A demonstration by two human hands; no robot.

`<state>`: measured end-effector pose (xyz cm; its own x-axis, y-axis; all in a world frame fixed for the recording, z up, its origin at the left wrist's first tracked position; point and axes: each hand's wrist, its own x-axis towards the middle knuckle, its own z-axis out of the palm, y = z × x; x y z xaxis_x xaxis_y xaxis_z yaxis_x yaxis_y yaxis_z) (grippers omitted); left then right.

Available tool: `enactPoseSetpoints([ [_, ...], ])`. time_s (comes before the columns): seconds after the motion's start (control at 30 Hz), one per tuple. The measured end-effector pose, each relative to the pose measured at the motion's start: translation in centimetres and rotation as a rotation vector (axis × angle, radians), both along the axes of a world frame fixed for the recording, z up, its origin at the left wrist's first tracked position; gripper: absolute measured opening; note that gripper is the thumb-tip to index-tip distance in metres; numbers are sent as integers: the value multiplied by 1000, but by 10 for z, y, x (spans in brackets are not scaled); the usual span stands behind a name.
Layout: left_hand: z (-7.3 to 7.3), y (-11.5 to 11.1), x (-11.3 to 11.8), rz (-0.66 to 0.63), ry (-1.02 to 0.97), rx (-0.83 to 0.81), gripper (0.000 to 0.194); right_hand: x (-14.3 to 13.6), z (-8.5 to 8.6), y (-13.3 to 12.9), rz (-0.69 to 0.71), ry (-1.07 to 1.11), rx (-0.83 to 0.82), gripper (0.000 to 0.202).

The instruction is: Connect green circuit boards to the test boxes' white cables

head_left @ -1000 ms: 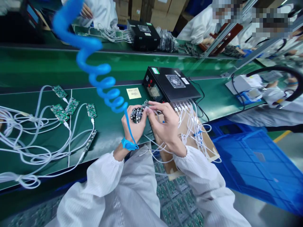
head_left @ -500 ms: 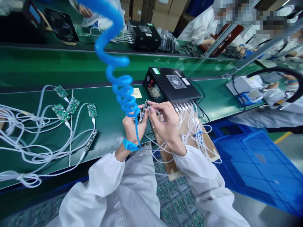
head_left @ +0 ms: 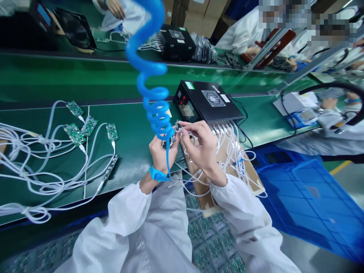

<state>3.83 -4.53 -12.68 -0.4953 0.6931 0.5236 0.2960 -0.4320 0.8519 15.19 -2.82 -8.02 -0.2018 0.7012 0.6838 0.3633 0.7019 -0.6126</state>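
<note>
My left hand (head_left: 164, 152), with a blue wrist strap (head_left: 158, 174), is closed around a small circuit board (head_left: 175, 131) held on edge. Close against the board's right side, my right hand (head_left: 201, 146) pinches the white plug end of a cable; the plug is mostly hidden by the fingers, and I cannot tell whether it sits in the board. A coiled blue cord (head_left: 159, 110) hangs in front of the left hand and covers part of the board. Just beyond the hands stands a black box (head_left: 210, 102) with a fan grille and white cables (head_left: 227, 140) along its near side.
Several green circuit boards (head_left: 74, 134) with white cables (head_left: 34, 178) lie on the green bench (head_left: 127, 163) at left. A brown cardboard sheet (head_left: 204, 195) is under the cables by my right arm. Blue crates (head_left: 307, 201) stand at right. Across the bench, a co-worker's hand (head_left: 115, 8) shows.
The coiled cord has swung to the right, and the view has shifted slightly. My hands keep the same hold on the board and plug. The co-worker's hand across the bench has moved right.
</note>
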Motion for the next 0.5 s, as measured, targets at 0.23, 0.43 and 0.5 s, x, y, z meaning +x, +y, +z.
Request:
enactPoseSetpoints([
  [0.23, -2, 0, 0, -7, -1, -8, 18, 1, 1, 0, 13, -43, -5, 4],
  [0.43, 0, 0, 3, -14, -37, -29, 21, 0, 0, -1, 2, -5, -8, 4],
  [0.5, 0, 0, 3, -18, -40, -39, 21, 0, -1, -1, 4, 14, -16, 4],
])
